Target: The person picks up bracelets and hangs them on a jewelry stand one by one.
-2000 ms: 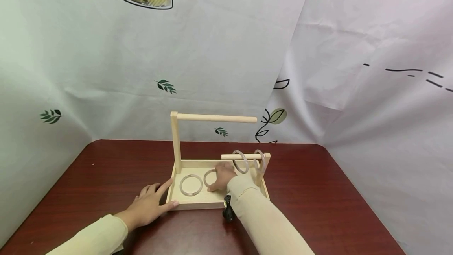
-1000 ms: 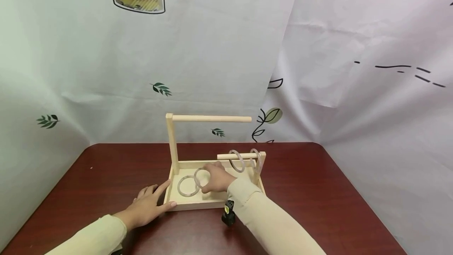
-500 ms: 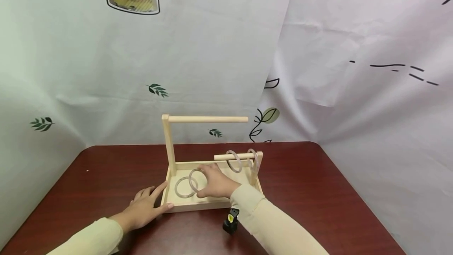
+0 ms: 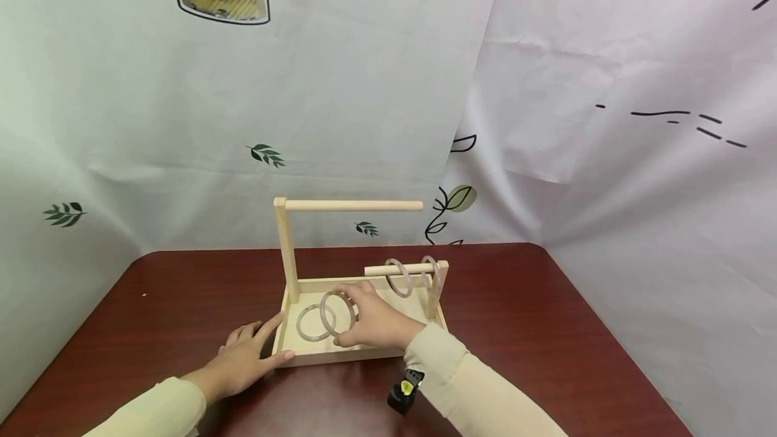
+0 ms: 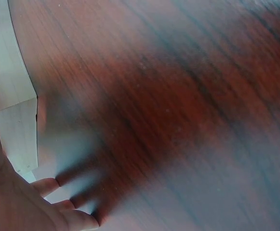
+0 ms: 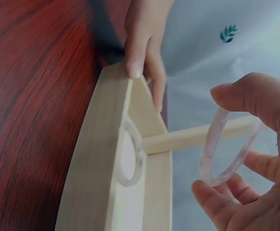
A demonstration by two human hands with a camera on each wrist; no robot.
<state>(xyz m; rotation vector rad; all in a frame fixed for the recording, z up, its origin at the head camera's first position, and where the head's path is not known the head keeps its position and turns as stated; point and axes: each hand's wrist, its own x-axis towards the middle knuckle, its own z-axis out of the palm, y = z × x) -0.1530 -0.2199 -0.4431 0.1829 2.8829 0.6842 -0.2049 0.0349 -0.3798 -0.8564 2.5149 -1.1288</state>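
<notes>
Between thumb and fingers my right hand [image 4: 379,319] pinches a pale translucent bangle [image 4: 324,311], tilted up above the tray floor. In the right wrist view this bangle [image 6: 208,159] hangs clear of the wood. A second bangle [image 4: 301,332] lies flat in the left part of the wooden tray [image 4: 340,357]. My left hand [image 4: 239,363] rests on the tray's left end, thumb at the front corner and fingers spread; the left wrist view shows the hand [image 5: 14,197] beside the wood. Two more bangles, one nearer the tip [image 4: 398,278] and one near the post, hang on the low peg [image 4: 376,271].
A tall post [image 4: 285,248] at the tray's left carries a long bare upper rod [image 4: 355,206], which reaches right over the tray. The low peg's post [image 4: 438,288] stands at the right end. The dark red table [image 4: 522,342] meets a white patterned cloth [image 4: 364,86] behind.
My right hand has lifted the bangle off the tray floor and drawn it left, turning it upright, partly over the flat one. My left hand keeps its place on the tray.
</notes>
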